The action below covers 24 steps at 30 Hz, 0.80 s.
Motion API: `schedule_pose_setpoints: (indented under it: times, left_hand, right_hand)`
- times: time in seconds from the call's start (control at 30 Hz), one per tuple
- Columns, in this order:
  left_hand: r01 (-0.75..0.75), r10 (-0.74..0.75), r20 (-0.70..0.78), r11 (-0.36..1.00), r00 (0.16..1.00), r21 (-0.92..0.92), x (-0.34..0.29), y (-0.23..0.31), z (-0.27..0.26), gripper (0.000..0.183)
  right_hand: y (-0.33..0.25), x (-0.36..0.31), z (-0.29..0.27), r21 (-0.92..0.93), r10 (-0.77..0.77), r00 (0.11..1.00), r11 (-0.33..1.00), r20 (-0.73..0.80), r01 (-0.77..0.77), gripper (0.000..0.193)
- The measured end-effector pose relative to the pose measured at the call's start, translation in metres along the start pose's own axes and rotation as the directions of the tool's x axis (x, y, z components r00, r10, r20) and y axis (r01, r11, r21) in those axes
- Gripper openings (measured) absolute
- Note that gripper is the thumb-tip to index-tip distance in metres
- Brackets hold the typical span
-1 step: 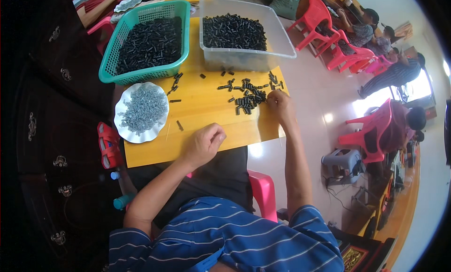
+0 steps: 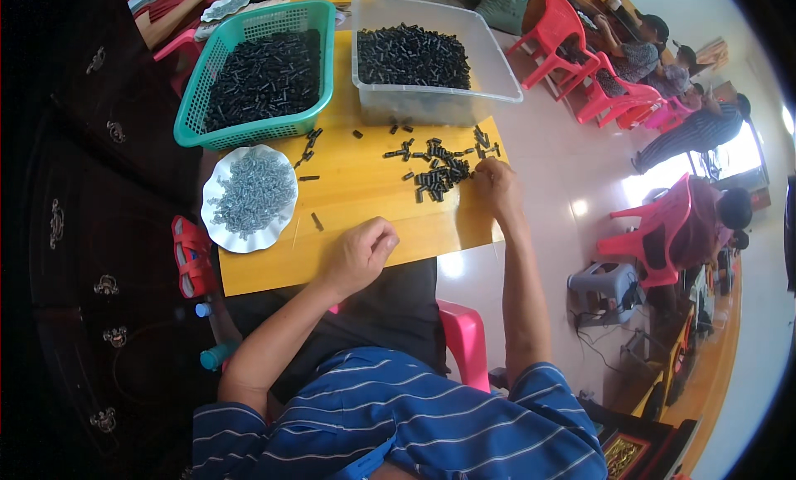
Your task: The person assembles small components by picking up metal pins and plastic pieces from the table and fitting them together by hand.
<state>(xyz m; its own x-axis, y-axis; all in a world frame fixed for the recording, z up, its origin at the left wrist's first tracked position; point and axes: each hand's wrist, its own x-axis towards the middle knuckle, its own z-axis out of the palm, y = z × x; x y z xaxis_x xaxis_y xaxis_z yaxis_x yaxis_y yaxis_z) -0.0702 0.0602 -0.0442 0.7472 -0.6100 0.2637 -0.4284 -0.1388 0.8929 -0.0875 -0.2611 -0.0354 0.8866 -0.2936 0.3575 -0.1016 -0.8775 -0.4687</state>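
Observation:
My left hand [image 2: 361, 252] hovers at the near edge of the yellow board [image 2: 356, 169] with its fingers curled closed; whatever may be in them is hidden. At the right side of the board, the fingers of my right hand [image 2: 499, 188] are pinched together beside a loose pile of small black cylindrical pieces [image 2: 442, 177]. I cannot make out what that pinch holds. To the left of my left hand, a white scalloped plate [image 2: 211, 219] carries a heap of small clear-grey pieces [image 2: 253, 190]. Several stray black pieces lie between plate and pile.
A green mesh basket [image 2: 186, 107] and a clear plastic bin [image 2: 489, 61], both filled with black pieces, stand at the far side. Dark drawers [image 2: 99, 215] flank the left. A red sandal-like item [image 2: 192, 260] is beside the board. People sit on pink chairs [image 2: 655, 231] at right.
My right hand has shifted very slightly to the right, away from the pile. My left hand and the containers have stayed put.

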Motion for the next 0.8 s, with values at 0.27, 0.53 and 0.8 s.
schedule_pose_setpoints:
  times: [0.27, 0.53, 0.8]
  left_hand:
    - [-0.034, 0.034, 0.010, 0.999, 0.999, -0.010, 0.004, 0.001, 0.002, 0.011]
    - [0.056, -0.057, 0.019, 0.997, 0.998, 0.051, 0.003, -0.006, 0.007, 0.015]
    - [0.017, -0.018, 0.014, 1.000, 1.000, 0.018, 0.005, -0.010, 0.014, 0.015]
  right_hand:
    - [-0.004, -0.002, -0.002, -0.013, 0.107, 0.992, 0.994, -0.068, -0.108, 0.014]
    - [0.006, -0.005, 0.027, -0.306, 0.052, 0.998, 0.950, -0.044, -0.062, 0.013]
    - [0.000, -0.015, -0.001, -0.255, 0.036, 0.989, 0.964, -0.144, -0.073, 0.014]
